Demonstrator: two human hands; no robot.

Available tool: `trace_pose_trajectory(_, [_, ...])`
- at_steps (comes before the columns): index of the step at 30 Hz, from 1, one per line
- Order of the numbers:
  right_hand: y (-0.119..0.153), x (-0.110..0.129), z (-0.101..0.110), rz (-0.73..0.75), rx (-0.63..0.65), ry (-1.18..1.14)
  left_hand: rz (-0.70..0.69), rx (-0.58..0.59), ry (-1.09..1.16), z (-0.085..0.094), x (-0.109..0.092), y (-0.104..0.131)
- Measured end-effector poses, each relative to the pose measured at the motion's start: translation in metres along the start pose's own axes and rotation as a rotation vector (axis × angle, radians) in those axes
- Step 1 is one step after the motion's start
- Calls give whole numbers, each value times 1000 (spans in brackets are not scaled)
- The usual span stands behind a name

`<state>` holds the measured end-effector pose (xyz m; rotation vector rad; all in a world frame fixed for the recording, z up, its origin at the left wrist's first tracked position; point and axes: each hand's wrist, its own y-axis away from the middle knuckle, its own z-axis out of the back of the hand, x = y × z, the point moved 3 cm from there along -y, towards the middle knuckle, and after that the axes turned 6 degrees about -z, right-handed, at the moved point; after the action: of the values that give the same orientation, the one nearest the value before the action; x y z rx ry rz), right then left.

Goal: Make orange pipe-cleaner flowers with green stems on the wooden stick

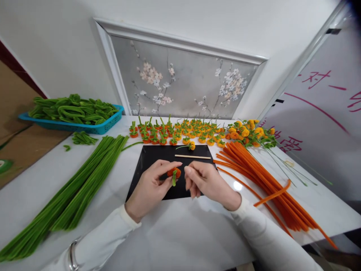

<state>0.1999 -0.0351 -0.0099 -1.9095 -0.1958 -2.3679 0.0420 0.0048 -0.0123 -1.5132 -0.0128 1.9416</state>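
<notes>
Between the thumb and fingers of my left hand [152,184] is a small orange pipe-cleaner flower [170,172] with a green stem [174,177] pointing toward me. My right hand [208,182] hovers just right of it, thumb and forefinger pressed together; whatever they pinch, if anything, is too small to see. Both hands are over a black mat [149,154]. On the mat's far half lie a thin wooden stick [192,157] and a yellow flower [192,145] with a wire stem.
Rows of orange flowers [154,137] and yellow flowers [201,130] stand behind the mat. Green pipe cleaners [76,188] lie left, orange pipe cleaners [270,188] right. A blue basket [104,127] of green pieces stands back left; a bunch of stemmed flowers [254,132] lies back right.
</notes>
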Motion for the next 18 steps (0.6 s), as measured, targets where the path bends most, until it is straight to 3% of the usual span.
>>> trace_pose_trajectory(3, [2, -4, -16, -184, 201, -195, -16, -13, -119, 1, 1, 1])
trace_pose_trajectory(6, [1, -5, -23, -263, 245, -289, -29, -38, -130, 0, -2, 1])
trace_pose_trajectory(10, [0, -4, -21, -154, 123, -182, 58, -48, 85, -2, 1, 0])
trace_pose_trajectory(15, [6, 5, -18, 126, -171, 341, 153, -37, 238, -3, 0, 0])
trace_pose_trajectory(18, [8, 9, -19, 220, -246, 531, 166, -4, 310, -2, -6, 0])
